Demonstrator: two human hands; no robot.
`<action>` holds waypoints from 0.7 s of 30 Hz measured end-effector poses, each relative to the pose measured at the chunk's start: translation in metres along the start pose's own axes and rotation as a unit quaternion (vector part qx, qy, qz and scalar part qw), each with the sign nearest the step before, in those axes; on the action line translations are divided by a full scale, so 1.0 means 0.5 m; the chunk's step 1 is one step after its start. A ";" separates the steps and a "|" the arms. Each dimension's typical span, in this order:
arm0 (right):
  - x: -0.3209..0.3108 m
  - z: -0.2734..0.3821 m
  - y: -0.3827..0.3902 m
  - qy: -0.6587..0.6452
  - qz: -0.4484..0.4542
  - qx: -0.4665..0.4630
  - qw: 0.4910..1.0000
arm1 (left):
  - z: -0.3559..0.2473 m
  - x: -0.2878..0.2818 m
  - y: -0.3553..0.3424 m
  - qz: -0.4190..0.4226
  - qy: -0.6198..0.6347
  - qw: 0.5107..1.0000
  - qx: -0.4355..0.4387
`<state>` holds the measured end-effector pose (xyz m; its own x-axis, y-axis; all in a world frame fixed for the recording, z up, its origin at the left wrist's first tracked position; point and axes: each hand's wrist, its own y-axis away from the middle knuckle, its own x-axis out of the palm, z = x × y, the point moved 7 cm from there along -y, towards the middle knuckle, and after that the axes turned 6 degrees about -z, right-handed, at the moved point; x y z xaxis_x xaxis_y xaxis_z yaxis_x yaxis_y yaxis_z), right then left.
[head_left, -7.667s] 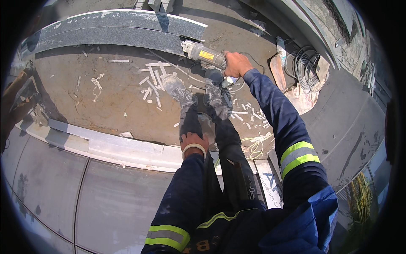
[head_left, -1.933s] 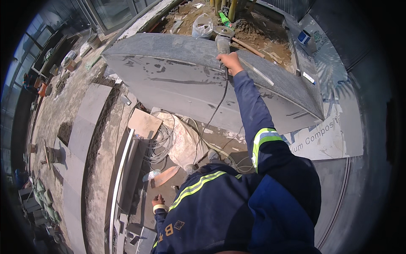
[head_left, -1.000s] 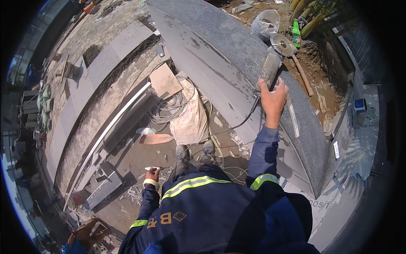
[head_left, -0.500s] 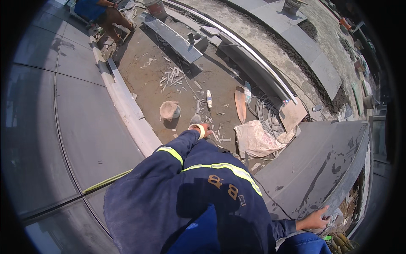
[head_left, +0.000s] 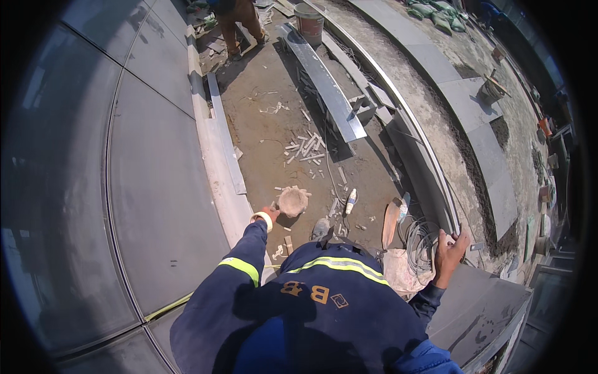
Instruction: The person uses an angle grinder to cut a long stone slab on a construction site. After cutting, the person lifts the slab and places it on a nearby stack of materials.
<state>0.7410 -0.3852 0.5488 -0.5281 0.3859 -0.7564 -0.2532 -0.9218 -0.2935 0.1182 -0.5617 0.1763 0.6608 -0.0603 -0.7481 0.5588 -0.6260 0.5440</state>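
My left hand (head_left: 270, 214), a pale ring like a tape roll round its wrist, reaches beside a small crusted bucket (head_left: 293, 202) on the sandy floor. Its fingers are small and partly hidden, so a grip on the bucket rim cannot be made out. At right, my right hand (head_left: 450, 254) is raised at the near end of a long grey panel with a white top edge (head_left: 430, 149). Thumb and fingers stand apart there, close to or touching that end. A white bottle (head_left: 351, 201) and a brown board (head_left: 391, 221) lie between the hands.
Grey wall panels (head_left: 168, 187) line the left. Broken strips (head_left: 306, 148) litter the floor. A long metal-faced plank (head_left: 327, 87) lies ahead, near a large bucket (head_left: 309, 25). Coiled cable (head_left: 418, 243) and a pale sack (head_left: 398, 268) sit at right. Another person (head_left: 240, 25) stands far off.
My left hand has moved left from the floor scraps to the small bucket. My right hand has risen from the grey slab's lower edge to the long panel's end. The view has shifted.
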 end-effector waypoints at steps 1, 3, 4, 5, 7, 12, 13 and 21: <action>0.044 0.033 -0.019 -0.036 0.014 -0.004 0.999 | 0.033 -0.044 -0.022 -0.040 0.034 0.999 -0.006; 0.122 0.106 -0.061 -0.042 0.034 -0.059 0.997 | 0.088 -0.111 -0.055 -0.102 0.031 0.994 -0.017; 0.156 0.139 -0.084 -0.054 0.043 -0.085 0.994 | 0.112 -0.131 -0.061 -0.121 0.047 0.991 -0.020; 0.192 0.169 -0.108 -0.055 0.057 -0.097 0.992 | 0.137 -0.138 -0.061 -0.132 0.059 0.989 -0.035; 0.260 0.227 -0.144 -0.060 0.086 -0.117 0.988 | 0.183 -0.118 -0.051 -0.123 0.059 0.985 -0.102; 0.461 0.385 -0.208 -0.101 0.161 -0.162 0.968 | 0.146 0.055 -0.020 0.069 -0.141 0.984 0.083; 0.515 0.415 -0.221 -0.104 0.197 -0.165 0.961 | 0.137 0.083 -0.024 0.109 -0.150 0.979 0.086; 0.914 0.630 -0.473 -0.160 0.310 -0.209 0.914 | -0.051 -0.032 -0.208 0.241 -0.123 0.961 0.063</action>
<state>0.3043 0.0209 0.4566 -0.6916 -0.2864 -0.6631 0.4713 -0.8746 -0.1138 0.0621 -0.4757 0.1415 0.6803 -0.5386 -0.4971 0.1423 -0.5683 0.8104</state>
